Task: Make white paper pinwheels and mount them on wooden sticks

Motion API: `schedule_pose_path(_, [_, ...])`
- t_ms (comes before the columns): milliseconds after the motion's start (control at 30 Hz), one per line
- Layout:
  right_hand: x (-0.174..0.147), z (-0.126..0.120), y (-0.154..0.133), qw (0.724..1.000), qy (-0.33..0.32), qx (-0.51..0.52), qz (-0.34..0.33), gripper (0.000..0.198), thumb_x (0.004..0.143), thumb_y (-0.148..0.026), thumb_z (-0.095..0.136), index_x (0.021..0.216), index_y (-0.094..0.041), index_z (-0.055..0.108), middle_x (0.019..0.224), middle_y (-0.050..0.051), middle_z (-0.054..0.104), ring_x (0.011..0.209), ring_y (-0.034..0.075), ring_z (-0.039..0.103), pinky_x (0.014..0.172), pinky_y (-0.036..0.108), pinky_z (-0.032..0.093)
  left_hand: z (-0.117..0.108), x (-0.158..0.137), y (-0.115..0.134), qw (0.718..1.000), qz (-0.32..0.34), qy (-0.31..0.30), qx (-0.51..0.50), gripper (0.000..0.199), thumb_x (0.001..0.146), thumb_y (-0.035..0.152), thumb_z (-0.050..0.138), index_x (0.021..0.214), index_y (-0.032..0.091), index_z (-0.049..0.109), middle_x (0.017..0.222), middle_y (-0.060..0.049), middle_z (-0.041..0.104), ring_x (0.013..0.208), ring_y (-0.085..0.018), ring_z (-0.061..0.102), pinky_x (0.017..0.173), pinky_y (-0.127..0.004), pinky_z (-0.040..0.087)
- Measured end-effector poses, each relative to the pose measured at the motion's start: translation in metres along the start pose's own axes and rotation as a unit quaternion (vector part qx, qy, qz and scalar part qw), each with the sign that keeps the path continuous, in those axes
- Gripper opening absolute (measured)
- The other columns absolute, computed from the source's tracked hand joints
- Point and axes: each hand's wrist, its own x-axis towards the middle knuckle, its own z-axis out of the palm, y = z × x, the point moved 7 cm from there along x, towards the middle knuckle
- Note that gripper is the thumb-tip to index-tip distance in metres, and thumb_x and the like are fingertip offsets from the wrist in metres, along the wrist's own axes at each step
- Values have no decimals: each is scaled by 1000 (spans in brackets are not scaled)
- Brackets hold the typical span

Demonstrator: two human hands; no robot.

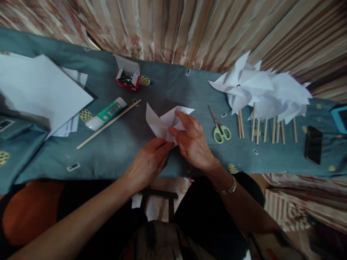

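Note:
Between my hands is a white paper pinwheel [154, 122], its pointed blades partly folded in toward the middle. My left hand [150, 159] pinches its near edge, close to the table's front. My right hand [193, 141] presses on the pinwheel's right side, with the thumb near the centre and the fingers on the far blade. The pinwheel's near right part is hidden under my fingers. To the left lies a thin wooden stick [108, 124] beside a green and white glue tube [107, 113]. Green-handled scissors [220, 130] rest to the right of my right hand.
An open red box [127, 82] of small metal pieces stands at the back. White paper sheets [40, 90] are stacked at left. Several pinwheels on sticks [260, 86] overlap at right, near a dark phone [313, 145] and a blue-edged device [340, 119]. A curtain [173, 32] hangs behind the table.

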Motion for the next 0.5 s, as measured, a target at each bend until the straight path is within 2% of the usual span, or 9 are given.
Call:
schedule_pose_path(167, [-2,5,-1,1000,-14,-28,-3,36,99,-17,40,123,-25,65,155,7,38,141,31,36,108,51,40,1,0,-1,1000,-2,-7,7,30,95,13,44,118,16,63,99,-10,68,89,-22,67,80,-35,59])
schedule_pose_path(300, [-5,7,-3,997,-6,-78,-16,33,102,-21,38,119,-20,66,152,13,41,140,30,37,101,47,43,0,0,0,1000,-4,-9,6,30,95,13,45,119,16,63,100,-11,68,91,-23,67,82,-36,59])
schedule_pose_path(500, [-11,10,-8,992,12,-121,-19,36,103,-20,33,120,-19,64,153,13,42,150,30,23,104,47,40,-6,-3,1,1000,-18,-16,1,31,96,16,47,123,16,61,99,-11,67,90,-23,67,80,-38,60])
